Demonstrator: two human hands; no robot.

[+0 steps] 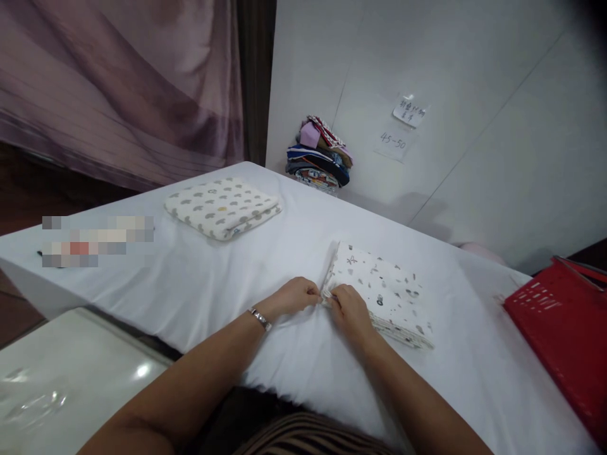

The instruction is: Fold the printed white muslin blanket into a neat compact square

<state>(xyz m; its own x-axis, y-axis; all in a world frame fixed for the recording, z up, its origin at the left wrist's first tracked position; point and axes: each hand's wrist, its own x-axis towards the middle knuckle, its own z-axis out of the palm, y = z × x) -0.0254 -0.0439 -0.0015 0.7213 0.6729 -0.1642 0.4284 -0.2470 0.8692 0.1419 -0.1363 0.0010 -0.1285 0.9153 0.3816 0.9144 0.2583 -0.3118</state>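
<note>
A folded white cloth (379, 284) with small grey and brown prints lies on the white-covered table, its layers showing along the near edge. At its near left corner, my right hand (353, 313) is closed on the bunched edge, with the thumb tucked against the fabric. Just left of it, my left hand (300, 296) pinches the same corner between its fingertips and wears a metal bracelet on the wrist. What lies under the right fingers is partly hidden. Farther back on the left rests a second folded cloth (222, 205), cream with grey prints.
A red plastic basket (559, 328) stands at the right edge. Folded clothes (320, 155) are stacked beyond the table's far edge, by the wall. A blurred-out item (97, 241) lies on the left, and a glossy white surface (85, 379) sits at the lower left.
</note>
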